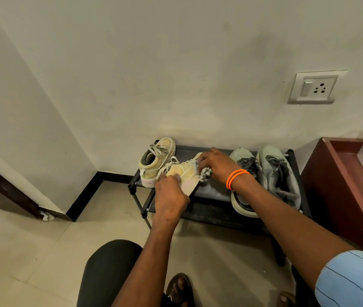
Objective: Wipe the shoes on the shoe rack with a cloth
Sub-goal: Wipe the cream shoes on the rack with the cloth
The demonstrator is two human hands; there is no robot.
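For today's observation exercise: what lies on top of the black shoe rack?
Black shoe rack carries one yellow canvas sneaker and two grey sneakers. Hands hold another yellow sneaker above it; the surface beneath is hidden.

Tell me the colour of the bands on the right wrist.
Bright orange bands, clearest in the head view.

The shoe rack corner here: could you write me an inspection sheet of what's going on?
Surface: low black shoe rack against the pale wall, on a tiled floor.
Job's things: yellow lace-up sneaker lifted and tilted over the rack; grey-white crumpled cloth pressed at its side; matching yellow sneaker standing at the rack's left end; pair of grey sneakers at the right.
Clutter: small white scrap on the floor by the skirting.
Hands: left hand grips the lifted sneaker; right hand, orange bands at its wrist, holds the cloth.
Cables: nothing seen.
Surroundings: wall switch socket; reddish-brown cabinet on the right.
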